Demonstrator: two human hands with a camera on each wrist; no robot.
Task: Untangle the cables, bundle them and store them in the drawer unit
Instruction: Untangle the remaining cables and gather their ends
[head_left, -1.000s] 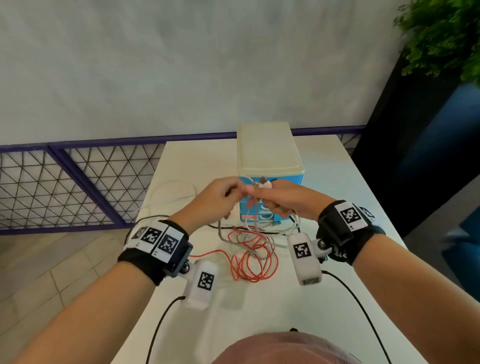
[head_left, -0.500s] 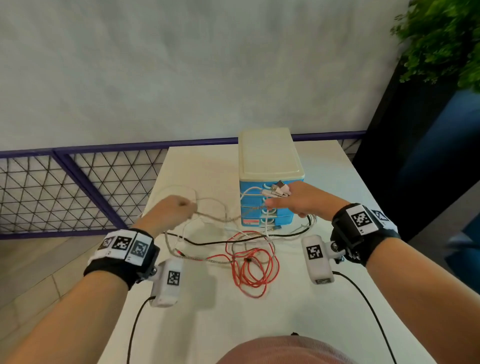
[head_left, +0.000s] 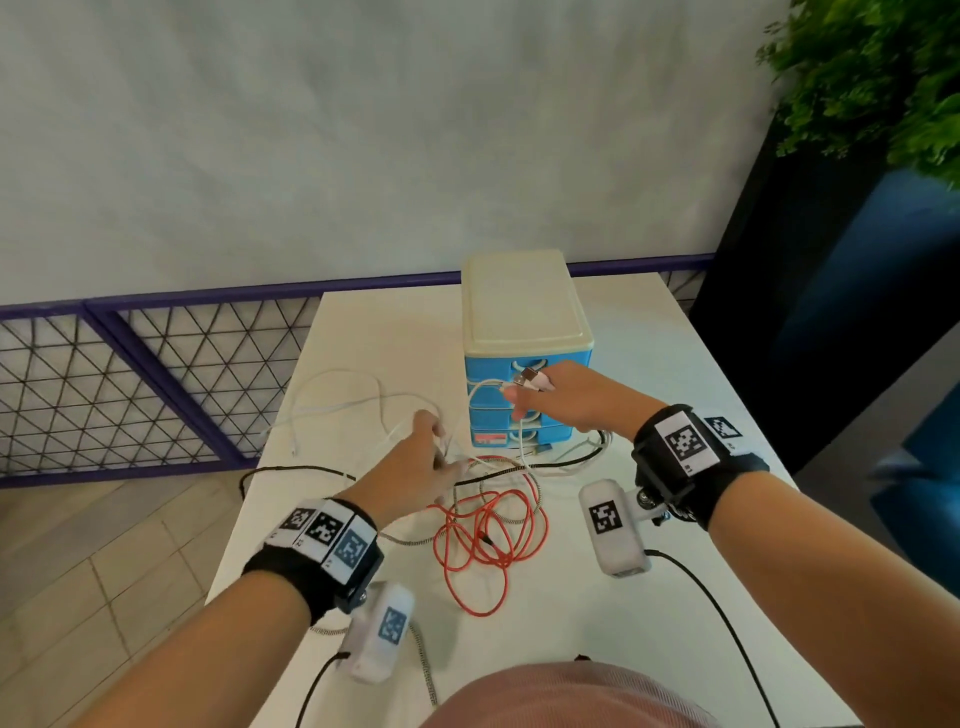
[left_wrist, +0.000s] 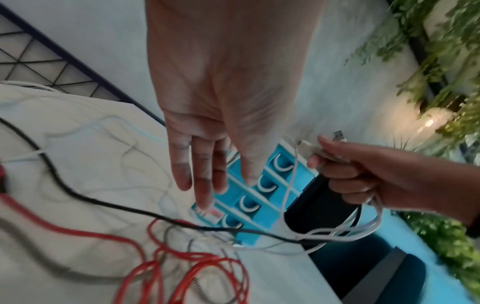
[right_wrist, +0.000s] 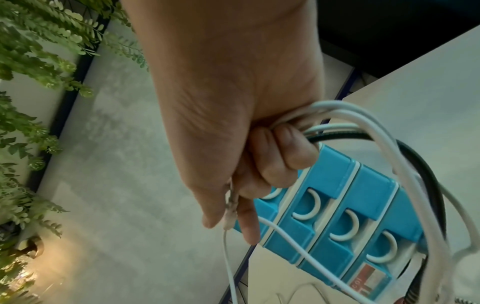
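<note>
While the red cable (head_left: 488, 540) lies tangled nearest me on the tabletop (head_left: 649, 649), my left hand (head_left: 415, 467) reaches, fingers straight; my right hand (head_left: 566, 400) clamps gathered white cable (left_wrist: 337, 232) before the drawer unit (head_left: 524, 332). Untangling continues, I judge.

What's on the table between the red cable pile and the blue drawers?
In the head view, a black cable, a speckled braided cable and white cable loops cross the table between the red cable and the drawer unit.
</note>
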